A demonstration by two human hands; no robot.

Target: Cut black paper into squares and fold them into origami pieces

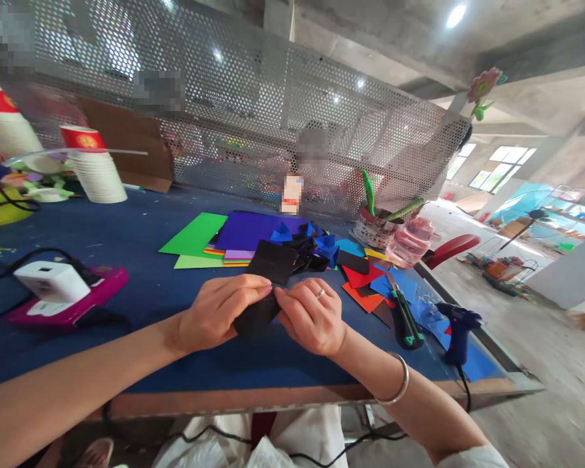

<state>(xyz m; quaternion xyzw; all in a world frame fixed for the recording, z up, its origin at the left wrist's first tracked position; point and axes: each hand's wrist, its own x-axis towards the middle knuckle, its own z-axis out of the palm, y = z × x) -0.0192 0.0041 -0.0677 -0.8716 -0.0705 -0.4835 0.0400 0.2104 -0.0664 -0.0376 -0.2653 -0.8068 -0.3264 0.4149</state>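
My left hand [214, 311] and my right hand [312, 316] meet over the near middle of the blue table [141, 286]. Both are closed on a black sheet of paper [268, 276], which bends between them, its upper part standing up and its lower part tucked under my fingers. A ring sits on my right hand and a silver bangle on that wrist. Just behind lie small folded blue and black paper pieces [316, 250] and a stack of coloured paper sheets [224, 240].
A utility knife [405, 315] and blue glue gun [457, 331] lie at right near the table edge. Red and blue paper scraps [365, 286], a pink jar [409, 242], a white box on a magenta base [58, 289], paper cups [95, 166], a perforated metal screen [273, 110] behind.
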